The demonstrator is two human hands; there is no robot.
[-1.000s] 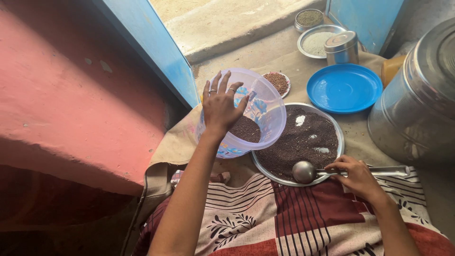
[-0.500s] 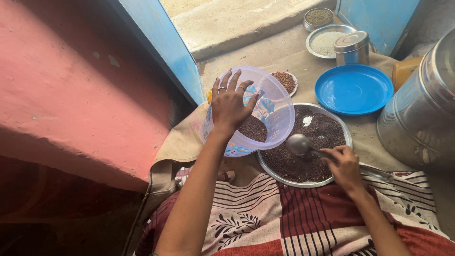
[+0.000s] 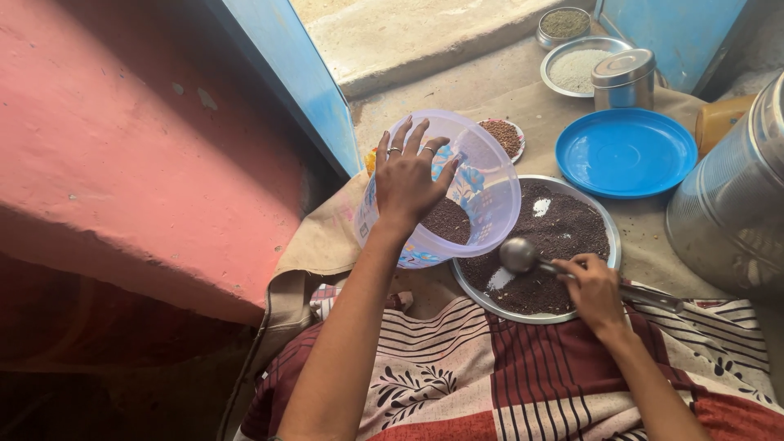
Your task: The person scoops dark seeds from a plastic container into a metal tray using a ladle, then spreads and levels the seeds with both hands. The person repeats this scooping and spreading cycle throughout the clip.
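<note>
Both hands are busy: left hand grips the tilted clear plastic tub at the steel plate's left edge; right hand holds a ladle over the plate's dark seeds.

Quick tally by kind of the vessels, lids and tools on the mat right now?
Clear plastic tub, tilted, under left hand: 1
Round metal plates and bowls: seed plate, white-grain plate, small bowl, small dish: 4
Lidded steel tin: 1
Large steel drum: 1
Blue lid: 1
Ladle, in right hand: 1
Total: 9
</note>
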